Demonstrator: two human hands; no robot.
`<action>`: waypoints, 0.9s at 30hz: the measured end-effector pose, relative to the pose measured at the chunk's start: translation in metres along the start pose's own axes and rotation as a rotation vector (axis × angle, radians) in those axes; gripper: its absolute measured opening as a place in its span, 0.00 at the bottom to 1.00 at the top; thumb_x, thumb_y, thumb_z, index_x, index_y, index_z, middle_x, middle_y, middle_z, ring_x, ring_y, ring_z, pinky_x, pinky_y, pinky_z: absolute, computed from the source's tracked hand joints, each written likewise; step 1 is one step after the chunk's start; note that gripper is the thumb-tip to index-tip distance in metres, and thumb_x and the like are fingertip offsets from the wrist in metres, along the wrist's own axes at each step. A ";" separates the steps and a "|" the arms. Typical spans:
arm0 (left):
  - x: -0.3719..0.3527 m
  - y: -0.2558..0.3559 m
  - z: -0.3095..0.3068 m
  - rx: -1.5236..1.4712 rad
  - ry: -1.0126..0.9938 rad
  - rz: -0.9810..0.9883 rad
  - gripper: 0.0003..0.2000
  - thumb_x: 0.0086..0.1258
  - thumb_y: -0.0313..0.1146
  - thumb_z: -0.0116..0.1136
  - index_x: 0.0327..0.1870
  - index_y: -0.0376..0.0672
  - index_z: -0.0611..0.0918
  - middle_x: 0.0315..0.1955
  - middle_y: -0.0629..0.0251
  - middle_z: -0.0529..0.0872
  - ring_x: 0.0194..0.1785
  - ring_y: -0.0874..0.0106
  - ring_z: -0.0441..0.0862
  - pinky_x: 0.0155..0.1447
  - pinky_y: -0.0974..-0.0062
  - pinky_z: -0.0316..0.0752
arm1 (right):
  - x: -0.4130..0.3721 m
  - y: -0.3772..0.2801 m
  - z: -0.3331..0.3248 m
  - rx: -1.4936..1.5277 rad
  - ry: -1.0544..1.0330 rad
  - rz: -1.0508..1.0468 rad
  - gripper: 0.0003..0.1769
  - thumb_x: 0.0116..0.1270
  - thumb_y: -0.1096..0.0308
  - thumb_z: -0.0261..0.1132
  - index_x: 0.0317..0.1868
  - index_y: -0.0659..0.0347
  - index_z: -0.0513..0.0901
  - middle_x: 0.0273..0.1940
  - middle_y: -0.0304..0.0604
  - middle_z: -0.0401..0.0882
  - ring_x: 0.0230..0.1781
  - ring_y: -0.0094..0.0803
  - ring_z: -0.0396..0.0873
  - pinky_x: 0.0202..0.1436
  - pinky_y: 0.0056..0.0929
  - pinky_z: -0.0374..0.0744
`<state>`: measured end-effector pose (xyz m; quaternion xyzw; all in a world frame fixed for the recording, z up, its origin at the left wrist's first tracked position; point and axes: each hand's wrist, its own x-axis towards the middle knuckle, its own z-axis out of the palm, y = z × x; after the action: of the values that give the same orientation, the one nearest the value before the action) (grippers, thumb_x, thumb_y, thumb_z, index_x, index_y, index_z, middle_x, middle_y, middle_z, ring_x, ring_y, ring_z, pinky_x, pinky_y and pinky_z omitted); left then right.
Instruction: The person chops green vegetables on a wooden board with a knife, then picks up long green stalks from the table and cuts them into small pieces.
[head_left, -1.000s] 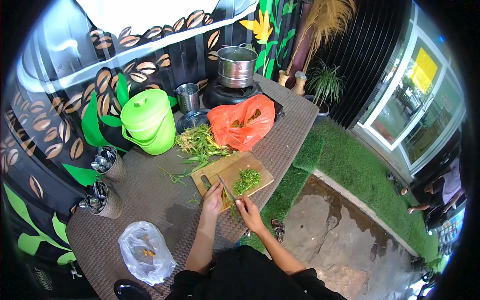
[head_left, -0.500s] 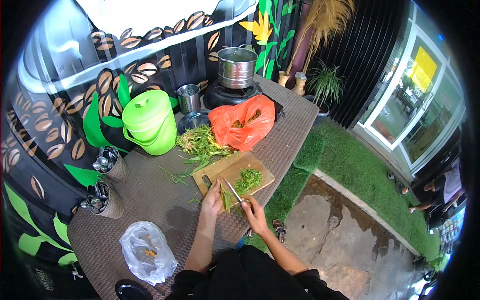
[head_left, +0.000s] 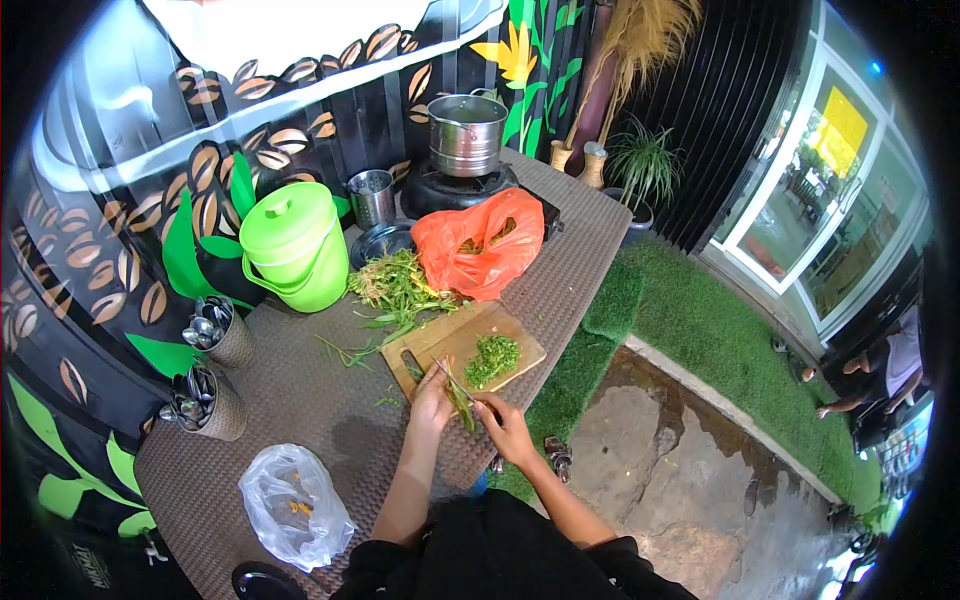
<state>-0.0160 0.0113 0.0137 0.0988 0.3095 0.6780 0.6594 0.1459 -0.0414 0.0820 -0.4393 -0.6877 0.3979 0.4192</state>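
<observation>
My left hand [head_left: 432, 397] is closed around a small bunch of long green leaves [head_left: 460, 405] at the near edge of the wooden cutting board [head_left: 430, 340]. The fingers of my right hand [head_left: 503, 425] are wrapped round a knife [head_left: 455, 380], whose blade lies against the leaves by my left fingertips. Chopped greens [head_left: 493, 361] form a pile on the right half of the board. Behind the board lies a heap of uncut greens [head_left: 400, 285], beside an orange plastic bag [head_left: 480, 250] with more plant matter inside.
A lidded green bucket [head_left: 295, 245], a metal cup [head_left: 373, 198] and a pot [head_left: 467, 135] on a stove stand at the back. Cutlery holders [head_left: 225, 415] and a clear plastic bag [head_left: 295, 510] are at left. A person [head_left: 900, 360] is at far right.
The knife blade has tilted and lies closer to my left fingers. The leaf bunch has shifted slightly to the right. The whole view has moved a little.
</observation>
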 end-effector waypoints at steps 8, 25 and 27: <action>-0.012 0.005 0.018 -0.031 -0.003 -0.028 0.17 0.70 0.31 0.56 0.58 0.38 0.75 0.54 0.64 0.79 0.54 0.75 0.76 0.57 0.75 0.72 | 0.000 0.001 -0.007 -0.078 -0.097 0.070 0.14 0.71 0.63 0.56 0.51 0.62 0.77 0.21 0.41 0.70 0.23 0.24 0.68 0.28 0.27 0.69; -0.018 0.006 0.019 0.321 -0.018 0.176 0.14 0.70 0.25 0.54 0.55 0.34 0.77 0.50 0.63 0.81 0.54 0.74 0.78 0.58 0.77 0.73 | -0.001 0.034 0.000 0.218 -0.074 0.202 0.17 0.73 0.60 0.53 0.54 0.61 0.77 0.17 0.34 0.68 0.18 0.19 0.65 0.23 0.24 0.64; -0.021 0.006 0.020 0.323 0.011 0.169 0.14 0.70 0.26 0.55 0.55 0.34 0.78 0.50 0.63 0.82 0.53 0.74 0.78 0.57 0.78 0.73 | -0.002 0.029 0.000 0.231 -0.096 0.207 0.17 0.73 0.61 0.53 0.55 0.60 0.78 0.18 0.35 0.68 0.18 0.19 0.65 0.23 0.23 0.65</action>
<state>-0.0083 -0.0021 0.0387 0.2256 0.4085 0.6728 0.5742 0.1544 -0.0342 0.0550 -0.4373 -0.6077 0.5358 0.3904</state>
